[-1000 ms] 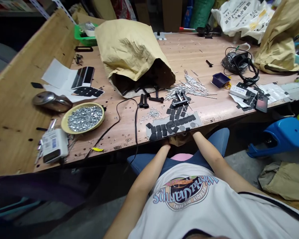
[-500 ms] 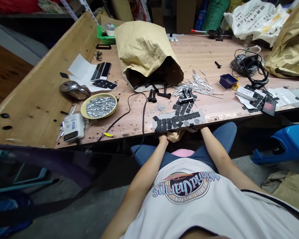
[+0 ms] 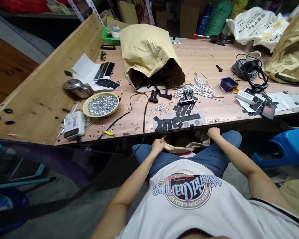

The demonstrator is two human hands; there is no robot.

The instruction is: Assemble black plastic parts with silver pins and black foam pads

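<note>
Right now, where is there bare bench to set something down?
Mostly bare: behind the metal rods, between the large paper bag and lone black part; also between gray sheet and white box. Crowded: bag mouth and around the yellow bowl.

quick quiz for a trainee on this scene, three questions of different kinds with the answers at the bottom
1. Multiple choice: what fills the yellow bowl?
a) black clips
b) small silvery pieces
c) purple beads

2. True or false: the left hand pinches the edge of a tan bag that sits below the table's front edge.

3. Short answer: which of the person's hands is nearer the blue stool?

Key: 1. b; 2. true; 3. the right hand.
</note>
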